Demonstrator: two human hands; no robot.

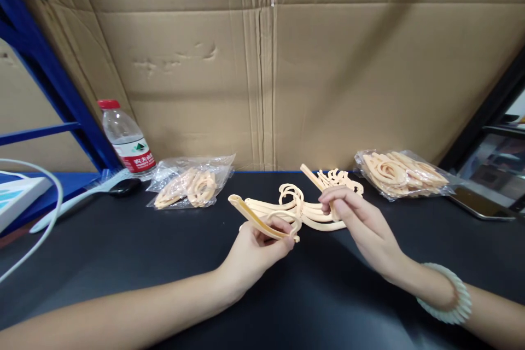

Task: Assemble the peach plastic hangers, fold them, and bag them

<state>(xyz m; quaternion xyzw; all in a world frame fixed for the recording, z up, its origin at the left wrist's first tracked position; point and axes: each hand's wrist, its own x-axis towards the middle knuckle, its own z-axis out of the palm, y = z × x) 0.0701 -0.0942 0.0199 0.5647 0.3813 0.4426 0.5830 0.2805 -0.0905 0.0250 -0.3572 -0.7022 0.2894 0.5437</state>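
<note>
My left hand [256, 251] pinches a cream plastic hanger piece [256, 220] by its lower end, holding it just above the black table [123, 262]. My right hand [361, 224], with a pale bead bracelet [451, 298] on the wrist, closes its fingers on another cream strip [315, 180] that angles up to the left. Between and behind both hands lies a loose pile of cream hangers [311, 210] with curled hooks.
A clear bag of the same cream parts [191, 186] lies at the back left, a fuller bag [404, 175] at the back right. A water bottle [127, 139] stands by a blue rack [45, 82]. A cardboard wall [262, 65] closes the back.
</note>
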